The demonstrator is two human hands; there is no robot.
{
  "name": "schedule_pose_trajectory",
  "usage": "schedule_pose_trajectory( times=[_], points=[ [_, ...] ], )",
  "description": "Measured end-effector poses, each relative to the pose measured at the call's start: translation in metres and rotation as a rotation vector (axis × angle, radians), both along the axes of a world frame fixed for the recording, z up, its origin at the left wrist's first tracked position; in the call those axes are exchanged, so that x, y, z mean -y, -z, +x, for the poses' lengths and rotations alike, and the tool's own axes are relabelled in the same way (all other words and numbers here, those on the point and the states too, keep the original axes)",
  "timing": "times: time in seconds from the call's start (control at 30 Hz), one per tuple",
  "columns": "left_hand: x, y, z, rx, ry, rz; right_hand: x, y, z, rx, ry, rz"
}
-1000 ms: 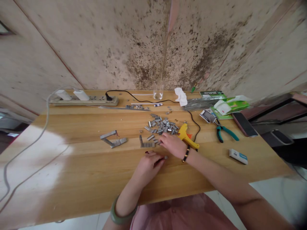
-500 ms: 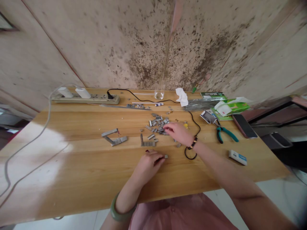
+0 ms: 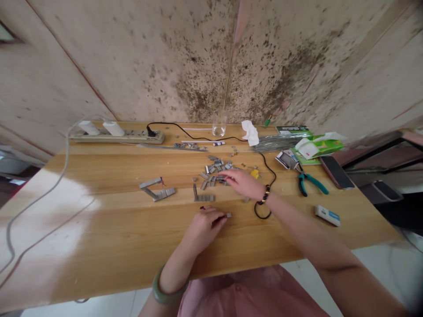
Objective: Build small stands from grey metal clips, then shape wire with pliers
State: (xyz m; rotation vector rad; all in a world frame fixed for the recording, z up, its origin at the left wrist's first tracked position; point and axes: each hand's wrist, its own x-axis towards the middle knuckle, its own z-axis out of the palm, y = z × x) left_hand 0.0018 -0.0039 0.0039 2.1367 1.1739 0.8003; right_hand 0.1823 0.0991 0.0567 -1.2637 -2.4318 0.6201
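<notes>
My left hand (image 3: pixel 205 226) rests near the front of the wooden table, thumb and fingers closed on a small grey block (image 3: pixel 228 215). Farther back, my right hand (image 3: pixel 243 182) reaches over a loose pile of grey metal-looking pieces (image 3: pixel 214 165). Its fingers are stretched out and touch pieces at the pile's right side; the hand partly hides some of them. Just behind my left hand lies a short row of grey blocks (image 3: pixel 205 198) with one piece upright at its left end. Left of that sits an angular frame of joined grey blocks (image 3: pixel 150 182).
Pliers with teal handles (image 3: pixel 313 182), a small box (image 3: pixel 327 216) and a phone (image 3: pixel 337 172) lie at the right. Along the back are a power strip (image 3: pixel 132 137), a glass (image 3: pixel 219 127), a tissue (image 3: pixel 250 133) and a wire bundle (image 3: pixel 274 143). A black cord (image 3: pixel 271 167) runs beside my right wrist.
My right hand has shifted slightly left over the pile. A few loose pieces near its fingertips lie differently. My left hand stays put with the small grey block.
</notes>
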Motion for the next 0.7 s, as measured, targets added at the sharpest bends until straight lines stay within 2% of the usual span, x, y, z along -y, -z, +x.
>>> schedule_pose_trajectory(
  times=[0.13,0.23,0.3,0.4,0.57,0.7],
  points=[
    [-0.001,0.0,0.0,-0.006,0.017,0.008,-0.001,-0.02,0.032,0.113,0.083,0.068],
    [-0.001,0.001,0.0,-0.01,0.021,0.011,0.005,-0.024,0.041,0.324,0.027,0.137],
    [-0.001,0.002,0.0,-0.005,0.02,0.009,0.011,-0.021,0.037,0.448,-0.002,0.153],
    [-0.001,0.002,0.0,0.003,0.018,-0.001,0.02,-0.011,0.027,0.55,0.029,0.175],
    [-0.001,0.0,0.0,0.0,0.007,-0.029,0.025,0.003,0.014,0.549,0.069,0.172],
    [-0.001,0.0,0.0,0.028,0.017,-0.053,0.012,0.009,0.009,0.507,0.108,0.167]
  ],
)
